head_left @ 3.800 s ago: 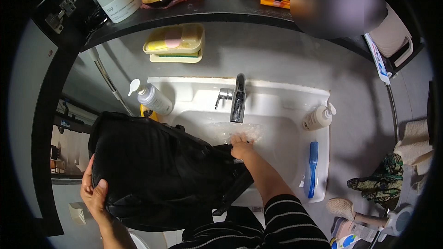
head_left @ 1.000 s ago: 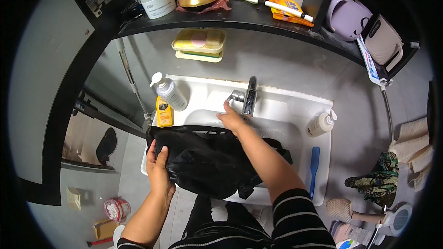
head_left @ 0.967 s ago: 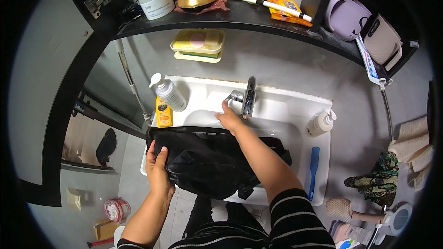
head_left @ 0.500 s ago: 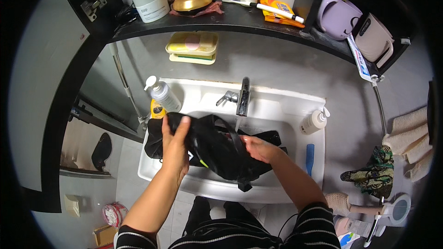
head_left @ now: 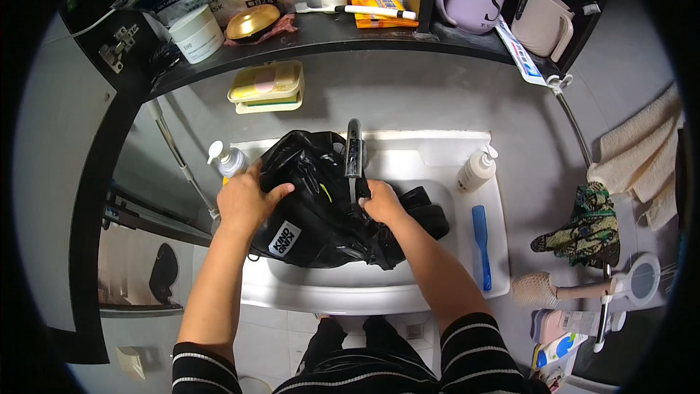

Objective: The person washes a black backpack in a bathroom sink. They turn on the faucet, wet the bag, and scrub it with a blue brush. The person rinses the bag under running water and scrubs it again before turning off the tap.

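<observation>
A black bag [head_left: 306, 197] with straps, a white label patch and a small yellow-green tab lies bunched in the white washbasin [head_left: 251, 293]. Its surface looks wet and shiny. My left hand [head_left: 244, 203] grips its left side, thumb over the front and the other fingers partly hidden. Just below the tap, my right hand [head_left: 383, 203] is closed on the bag's right edge. From the chrome tap [head_left: 354, 149] a stream of water falls onto the bag beside my right fingers. Black straps trail into the basin right of that hand.
White pump bottles stand on the basin's rim, one at left [head_left: 232, 161] and one at right [head_left: 477, 169]. A blue brush [head_left: 480, 248] lies on the right rim. Above hang a yellow soap holder [head_left: 267, 87] and a black shelf [head_left: 321, 34] with mugs and jars.
The bag has been turned and spread, so its label patch now faces up and it reaches up beside the tap. Both hands moved with it. The view has shifted.
</observation>
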### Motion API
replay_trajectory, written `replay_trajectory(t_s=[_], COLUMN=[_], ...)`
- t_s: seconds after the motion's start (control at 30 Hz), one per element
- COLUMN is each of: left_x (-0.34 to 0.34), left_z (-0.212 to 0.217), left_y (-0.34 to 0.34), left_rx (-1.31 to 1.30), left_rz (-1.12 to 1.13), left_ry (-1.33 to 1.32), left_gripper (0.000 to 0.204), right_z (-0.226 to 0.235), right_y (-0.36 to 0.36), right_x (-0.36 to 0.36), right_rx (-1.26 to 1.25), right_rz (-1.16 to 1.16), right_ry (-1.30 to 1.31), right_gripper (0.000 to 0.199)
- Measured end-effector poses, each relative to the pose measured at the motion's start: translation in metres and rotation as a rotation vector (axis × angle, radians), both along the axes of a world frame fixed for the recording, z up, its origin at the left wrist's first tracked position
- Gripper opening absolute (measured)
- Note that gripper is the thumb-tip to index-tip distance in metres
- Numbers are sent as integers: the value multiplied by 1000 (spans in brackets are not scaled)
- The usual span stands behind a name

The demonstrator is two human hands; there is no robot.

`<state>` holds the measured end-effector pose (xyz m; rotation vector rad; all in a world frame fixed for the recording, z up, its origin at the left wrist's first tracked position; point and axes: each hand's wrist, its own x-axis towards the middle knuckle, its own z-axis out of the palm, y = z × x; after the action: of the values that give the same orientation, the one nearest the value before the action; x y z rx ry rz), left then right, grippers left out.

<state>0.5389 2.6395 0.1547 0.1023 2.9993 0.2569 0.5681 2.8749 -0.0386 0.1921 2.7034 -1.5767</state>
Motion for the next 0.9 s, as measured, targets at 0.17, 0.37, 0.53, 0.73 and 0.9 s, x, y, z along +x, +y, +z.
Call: replay_trajectory(t_s=[0.17,0.37,0.53,0.73,0.9], left_x=[-18,-45,-26,-24,-20], left_z=[-30,-68,-86,-79,-66], left_y=[-2,30,57,19,-44], left_rx=[-22,178,200,549,1261], left_rz=[-512,-467,-347,-24,266], left_ry=[495,1,-37,-40,-82], left_gripper=[101,89,55,48,26], right_z=[18,7,27,41,41], right_y=[6,28,-21,-41,28], right_x=[6,30,39,26,66], right_rx=[-381,-705,-226,256,653], right_rz=[230,188,-161,-19,313], right_ry=[-399,-386,76,-25,64], right_gripper=[28,37,58,74,102])
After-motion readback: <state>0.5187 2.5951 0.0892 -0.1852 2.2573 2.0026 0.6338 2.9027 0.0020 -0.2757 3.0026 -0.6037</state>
